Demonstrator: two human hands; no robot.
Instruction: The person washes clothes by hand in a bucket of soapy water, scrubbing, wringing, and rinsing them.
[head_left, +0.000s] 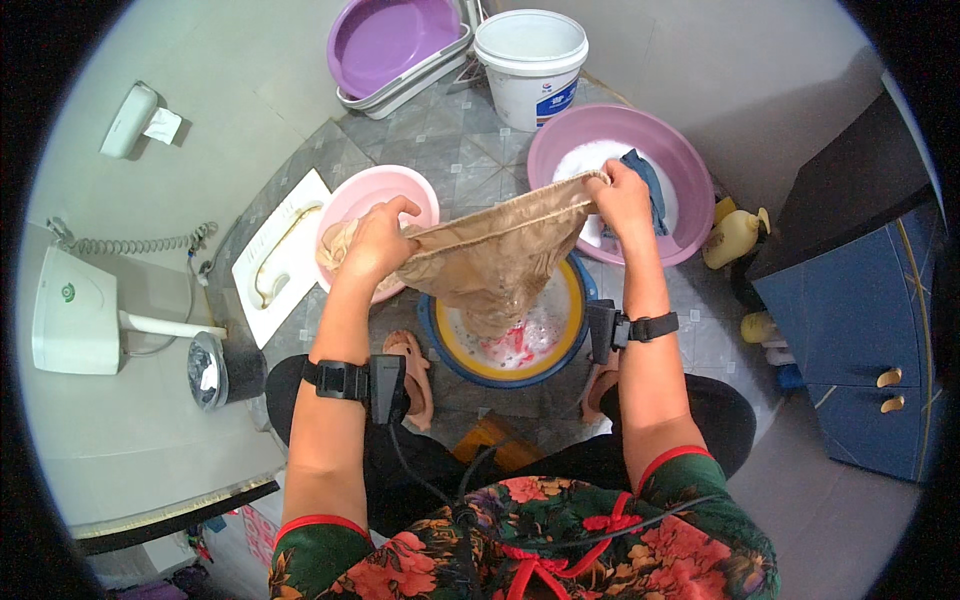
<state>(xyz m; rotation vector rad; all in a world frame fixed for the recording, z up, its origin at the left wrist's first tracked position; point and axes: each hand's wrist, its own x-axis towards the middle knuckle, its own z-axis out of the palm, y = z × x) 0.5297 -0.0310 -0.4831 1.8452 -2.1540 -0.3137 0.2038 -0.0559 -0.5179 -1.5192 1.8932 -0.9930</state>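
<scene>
- Cabinet [850,330] with dark blue doors and small gold-toned handles, at the right by the wall.
- Wide mauve round basin [692,190], on the grey tiled floor beyond the right hand; white foam and a dark blue cloth [650,190] lie in it.
- White squat-toilet pan [283,258], set in the floor at the left, brown staining along its bowl.
- White lidded bucket [512,95] with a blue label, near the far wall.
- Round basin with a blue rim and yellow inner ring [510,374], between the person's feet, holding sudsy water.
- Tan, wet-looking cloth with a long seamed edge [490,260], stretched between both hands and sagging over the blue-rimmed basin; whether its lowest fold touches the suds cannot be told.
- Pale pink round basin [385,180], partly behind the left hand, with beige fabric inside.
- Left hand [375,245], closed on the cloth's left end.
- Right hand [625,205], pinching the upper right corner, raised higher than the left.
- Red patch [515,342], amid the foam under the cloth.
</scene>
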